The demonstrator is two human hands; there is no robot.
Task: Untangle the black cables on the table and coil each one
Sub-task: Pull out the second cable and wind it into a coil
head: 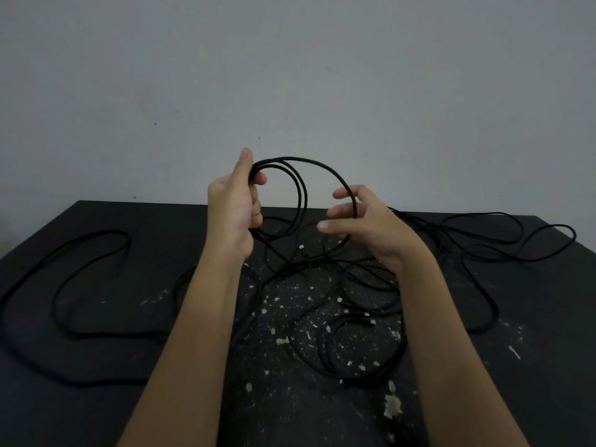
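My left hand (237, 204) is raised above the table and grips a small coil of black cable (300, 188), several loops gathered between thumb and fingers. From the coil one strand arcs to the right into my right hand (364, 224), whose curled fingers hold it loosely. That strand runs down to a tangle of black cables (354, 285) on the table between my forearms. A finished-looking coil (361, 350) with pale connector ends lies nearer to me. Long loose cable loops (64, 285) lie at the left, and other loose cable loops (516, 240) lie at the right.
The black table (96, 408) has chipped pale flecks in its middle. Its far edge meets a plain grey wall (290, 75). Cable loops reach close to the left and right table edges.
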